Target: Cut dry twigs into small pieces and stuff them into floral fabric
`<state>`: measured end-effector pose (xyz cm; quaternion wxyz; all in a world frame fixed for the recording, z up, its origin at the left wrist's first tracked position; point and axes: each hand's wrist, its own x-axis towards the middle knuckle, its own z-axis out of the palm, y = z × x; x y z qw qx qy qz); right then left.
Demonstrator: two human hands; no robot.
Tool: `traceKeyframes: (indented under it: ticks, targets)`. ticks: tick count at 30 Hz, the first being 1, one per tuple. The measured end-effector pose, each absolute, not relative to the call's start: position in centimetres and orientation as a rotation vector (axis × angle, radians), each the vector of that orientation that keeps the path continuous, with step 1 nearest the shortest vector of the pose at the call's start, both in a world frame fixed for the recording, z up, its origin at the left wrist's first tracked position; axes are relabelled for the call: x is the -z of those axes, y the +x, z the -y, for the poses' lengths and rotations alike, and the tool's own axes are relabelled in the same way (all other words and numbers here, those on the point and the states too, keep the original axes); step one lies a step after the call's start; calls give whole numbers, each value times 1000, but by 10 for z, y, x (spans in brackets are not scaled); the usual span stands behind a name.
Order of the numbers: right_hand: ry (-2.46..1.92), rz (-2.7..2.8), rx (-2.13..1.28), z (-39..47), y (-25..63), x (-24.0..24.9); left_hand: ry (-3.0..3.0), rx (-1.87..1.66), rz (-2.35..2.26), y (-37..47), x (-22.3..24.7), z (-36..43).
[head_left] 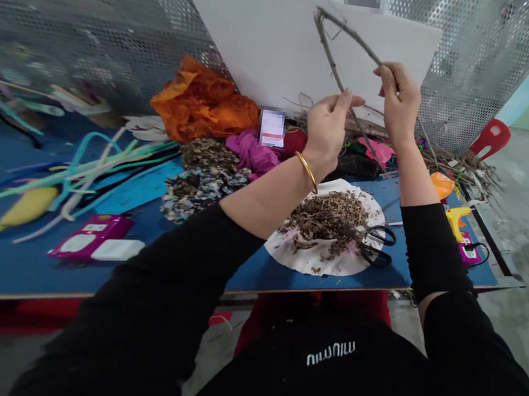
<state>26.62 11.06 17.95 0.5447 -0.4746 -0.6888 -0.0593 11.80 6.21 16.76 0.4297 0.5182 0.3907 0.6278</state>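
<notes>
Between my hands is a thin twig (354, 34), bent or snapped into a narrow V with its point up against the white board (257, 34). My left hand (327, 125), a gold bangle at its wrist, is closed on the twig's left leg. The right leg is gripped by my right hand (398, 102) with pinched fingers. Below them, a white round sheet (285, 259) carries a heap of dry brown plant bits (330, 216). Black-handled scissors (380, 245) lie at the heap's right, their blades partly hidden.
Orange crumpled paper (203, 102), purple cloth (254, 151) and patterned fabric (203, 183) lie left of centre. Pipe cleaners (82, 174) and a magenta box (93, 237) are further left. At right are a yellow glue gun (457, 220) and loose twigs (479, 177). Perforated metal (99, 7) stands behind.
</notes>
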Motion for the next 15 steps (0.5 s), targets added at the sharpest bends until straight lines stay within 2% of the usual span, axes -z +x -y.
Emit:
traceKeyframes:
  ticks: [8, 15]
  targets:
    - [-1143, 1942, 55, -102, 261, -150, 1147, -1436, -906, 115, -171, -79]
    - [-1307, 2052, 292, -93, 263, -104, 836, -1468, -924, 110, -162, -83]
